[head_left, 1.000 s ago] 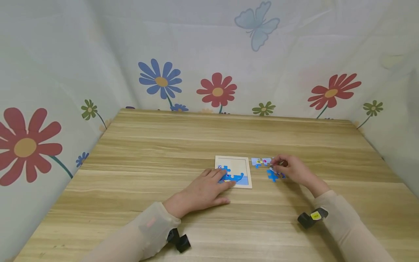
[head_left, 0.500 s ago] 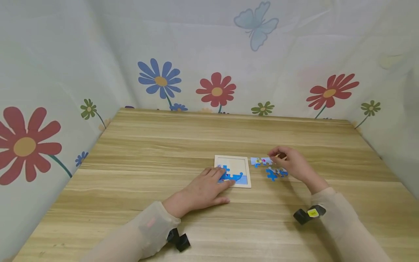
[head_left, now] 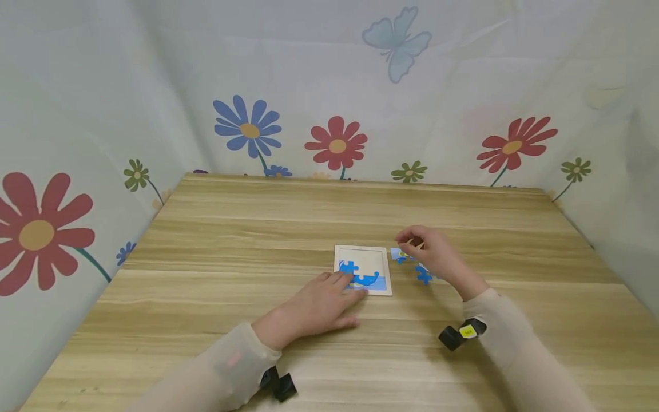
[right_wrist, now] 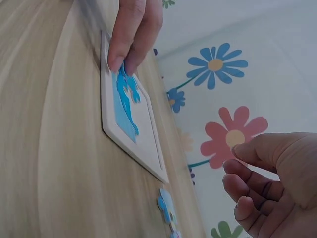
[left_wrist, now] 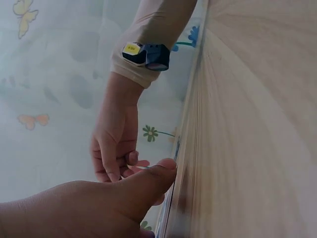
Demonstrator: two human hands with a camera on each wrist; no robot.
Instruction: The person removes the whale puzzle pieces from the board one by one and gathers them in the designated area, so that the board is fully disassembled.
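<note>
In the head view a square wooden puzzle tray (head_left: 388, 270) lies mid-table, its lower part filled with blue jigsaw pieces (head_left: 366, 279). My left hand (head_left: 314, 306) lies flat with its fingers extended over the tray's lower left, hiding that corner. The right wrist view has the left fingertips (right_wrist: 117, 63) pressing on the blue pieces. My right hand (head_left: 431, 254) hovers just right of the tray, above loose jigsaw pieces (head_left: 424, 274). Its fingers are loosely bent, and nothing shows between thumb and fingertips in the right wrist view.
Another light-blue piece (head_left: 395, 253) sits against the tray's right side, partly covered by the right hand. The wooden table (head_left: 268, 229) reaches back to a white curtain (head_left: 453, 86) printed with flowers. Dark cameras (head_left: 452, 337) are strapped to both wrists.
My right hand has moved left and slightly away from me, from over the loose pieces toward the tray. The left hand stays on the tray.
</note>
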